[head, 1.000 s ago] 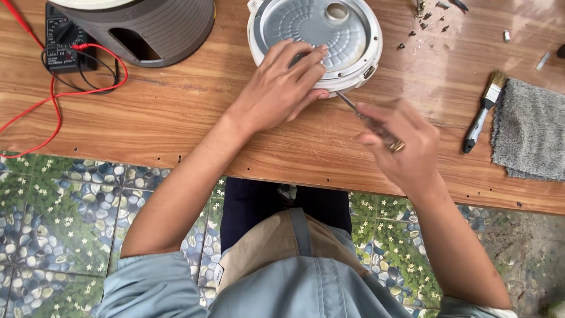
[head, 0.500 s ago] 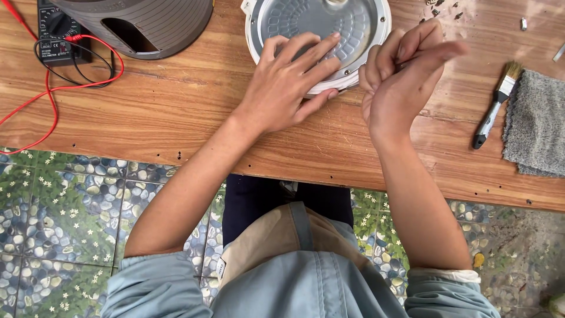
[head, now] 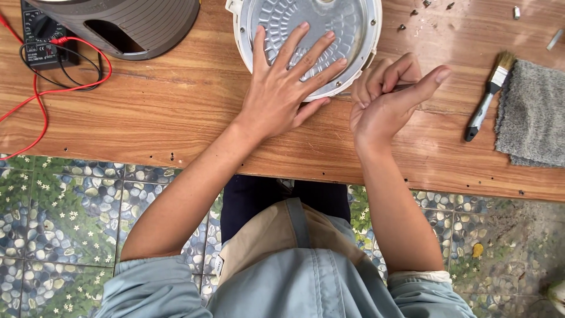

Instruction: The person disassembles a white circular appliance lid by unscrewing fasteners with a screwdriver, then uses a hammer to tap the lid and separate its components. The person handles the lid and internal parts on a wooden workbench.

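**Hands on the lid: one flat, one curled round a tool**

Your left hand (head: 281, 88) lies spread, fingers fanned, palm flat on the round lid (head: 359, 35) that rests inner face up at the far edge of the tabletop (head: 176, 112). Your right hand (head: 385, 97) sits just beside the lid's near-right rim, fingers curled shut round a thin dark tool (head: 405, 87); only a sliver of the tool shows between your fingers, so its kind cannot be told.

The lid looks like a stiff, light piece: a dimpled metal plate set in a white plastic ring. That smooth metal will likely slide under your palm, so the spread hand's press is what holds it steady. The plastic rim is probably the safer place to grip; the thin plate could dent under hard pushing.

To the left stand a dark ribbed pot body (head: 123, 23) and a small meter (head: 44, 38) with red and black leads. To the right lie a paintbrush (head: 485, 97) and a grey cloth (head: 532, 115), with small screws (head: 424, 12) scattered near the lid.
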